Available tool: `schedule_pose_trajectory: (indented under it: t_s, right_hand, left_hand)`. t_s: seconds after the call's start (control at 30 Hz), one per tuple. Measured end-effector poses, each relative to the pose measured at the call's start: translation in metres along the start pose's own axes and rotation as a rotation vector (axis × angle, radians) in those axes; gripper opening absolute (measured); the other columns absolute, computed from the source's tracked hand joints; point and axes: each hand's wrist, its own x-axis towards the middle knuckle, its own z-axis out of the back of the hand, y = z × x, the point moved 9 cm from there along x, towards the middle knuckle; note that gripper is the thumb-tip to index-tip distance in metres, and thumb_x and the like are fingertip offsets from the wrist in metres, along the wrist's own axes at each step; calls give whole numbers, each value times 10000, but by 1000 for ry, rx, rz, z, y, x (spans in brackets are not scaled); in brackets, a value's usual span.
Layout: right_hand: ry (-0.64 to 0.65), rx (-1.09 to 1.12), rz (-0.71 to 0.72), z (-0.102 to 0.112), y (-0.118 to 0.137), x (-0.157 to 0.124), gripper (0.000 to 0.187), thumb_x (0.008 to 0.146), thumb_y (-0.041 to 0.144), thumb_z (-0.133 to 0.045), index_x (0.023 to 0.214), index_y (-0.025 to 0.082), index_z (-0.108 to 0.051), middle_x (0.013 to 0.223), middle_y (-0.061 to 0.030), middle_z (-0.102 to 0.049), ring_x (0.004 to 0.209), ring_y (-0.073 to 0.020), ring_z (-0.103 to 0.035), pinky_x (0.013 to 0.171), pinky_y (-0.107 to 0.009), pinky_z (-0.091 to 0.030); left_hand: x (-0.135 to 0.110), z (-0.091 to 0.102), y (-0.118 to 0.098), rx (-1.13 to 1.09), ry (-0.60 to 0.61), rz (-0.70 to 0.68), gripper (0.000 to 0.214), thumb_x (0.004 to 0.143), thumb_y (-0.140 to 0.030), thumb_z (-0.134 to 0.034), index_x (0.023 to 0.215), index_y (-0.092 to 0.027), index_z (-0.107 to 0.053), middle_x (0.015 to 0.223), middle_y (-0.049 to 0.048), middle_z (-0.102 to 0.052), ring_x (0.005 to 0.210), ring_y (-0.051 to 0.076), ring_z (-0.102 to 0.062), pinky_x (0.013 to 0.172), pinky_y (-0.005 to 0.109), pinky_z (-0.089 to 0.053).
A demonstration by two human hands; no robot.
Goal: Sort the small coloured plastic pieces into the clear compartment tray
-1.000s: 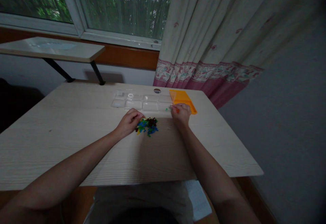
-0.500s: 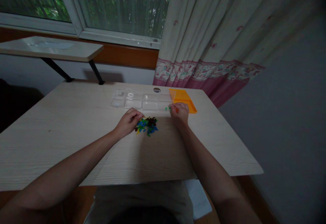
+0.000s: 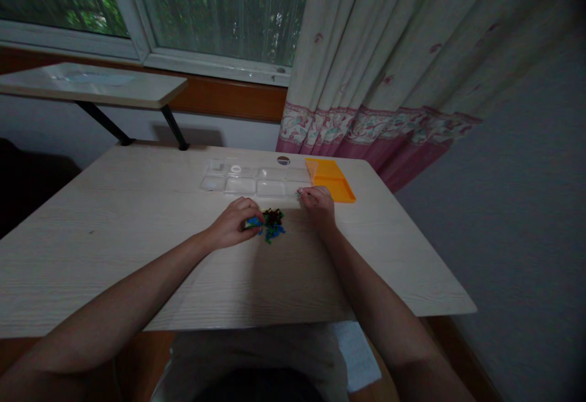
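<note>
A loose pile of small plastic pieces point(image 3: 273, 219), blue, green and dark brown, lies on the table. My left hand point(image 3: 235, 222) is at the pile's left side, thumb and forefinger curved apart around some blue pieces. Beyond the pile lies a clear plastic tray point(image 3: 240, 186) with several shallow compartments. At its right front end is my right hand point(image 3: 319, 207), its fingertips pinched together. A bit of green shows at those fingertips, apparently a small green piece; its shape is too small to make out.
An open orange plastic case point(image 3: 342, 190) lies to the right of the tray, partly behind my right hand. A small round dark object point(image 3: 283, 160) sits behind the tray. A raised shelf point(image 3: 137, 88) on black legs stands at the back left. Curtains point(image 3: 329, 124) hang behind the table.
My left hand has moved right over the pile and its thumb and forefinger have parted. My right hand has shifted slightly left, its fingertips now over the green pieces seen beside them before.
</note>
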Motion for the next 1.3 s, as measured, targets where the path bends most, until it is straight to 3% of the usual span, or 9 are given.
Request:
schedule_pose_trajectory:
  t_s: [0.2, 0.5, 0.93, 1.3]
  right_hand:
    - [9, 18, -27, -1, -4, 0, 295, 929, 396, -532, 805, 222, -735, 774, -55, -725, 791, -212, -627, 799, -365, -477]
    - [13, 21, -34, -4, -1, 0, 280, 925, 380, -537, 802, 223, -735, 783, -59, -728, 808, -221, -627, 809, -375, -481]
    - [29, 24, -30, -7, 1, 1, 264, 922, 368, -546, 805, 221, -733, 781, -59, -730, 803, -216, -632, 815, -374, -484]
    - [34, 36, -34, -6, 1, 0, 253, 919, 362, -553, 811, 227, -738, 800, -52, -737, 816, -213, -641, 823, -372, -487]
  left_hand:
    - [0, -11, -16, 110, 61, -34, 217, 866, -345, -644, 1038, -217, -674, 1038, 66, -590, 1010, 221, -533, 905, 365, -394]
    - [-1, -22, -25, 176, 125, -121, 278, 868, -422, -659, 1086, -252, -691, 1110, 71, -580, 1071, 241, -505, 956, 400, -363]
    - [3, -14, -8, 260, 29, 34, 196, 895, -387, -630, 1003, -230, -674, 1027, 65, -580, 1008, 237, -494, 895, 386, -369]
    - [2, -17, -9, 222, 63, 10, 208, 890, -406, -636, 982, -225, -678, 1051, 67, -591, 1025, 235, -511, 908, 383, -360]
